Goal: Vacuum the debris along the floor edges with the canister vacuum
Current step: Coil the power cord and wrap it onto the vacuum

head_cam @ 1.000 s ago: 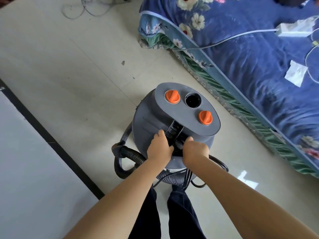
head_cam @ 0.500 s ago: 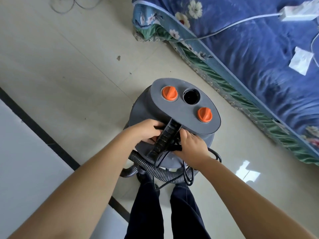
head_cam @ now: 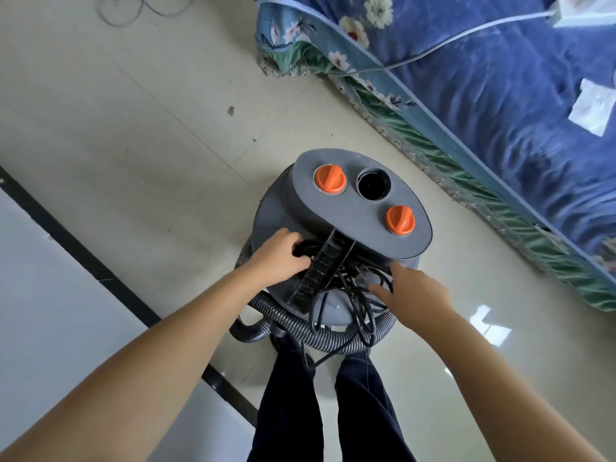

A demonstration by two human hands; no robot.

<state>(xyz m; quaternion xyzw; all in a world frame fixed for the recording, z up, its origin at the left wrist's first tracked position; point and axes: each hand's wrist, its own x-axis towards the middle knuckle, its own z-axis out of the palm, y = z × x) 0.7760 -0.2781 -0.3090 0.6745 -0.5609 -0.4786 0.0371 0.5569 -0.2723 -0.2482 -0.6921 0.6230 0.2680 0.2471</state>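
While it stands upright on the floor (head_cam: 140, 135), near the bed's (head_cam: 500, 105) long edge: the canister vacuum (head_cam: 363, 208) looks rigid and probably bulky to lift.
Hold: the black handle (head_cam: 320, 265) seems the firmest grip.
Soft parts: ribbed hose (head_cam: 300, 323) and black cord (head_cam: 358, 303) hang loose and could snag.
Left hand (head_cam: 278, 258): fingers curled into cord beside the handle, seemingly gripping it.
Right hand (head_cam: 416, 291): fingers spread, touching the cord loops, gripping nothing.

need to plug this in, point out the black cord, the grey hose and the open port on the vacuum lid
black cord (head_cam: 361, 308), head view, on a hanging loop
grey hose (head_cam: 320, 335), head view, on its ribbed middle
open port (head_cam: 373, 184), head view, on its dark opening
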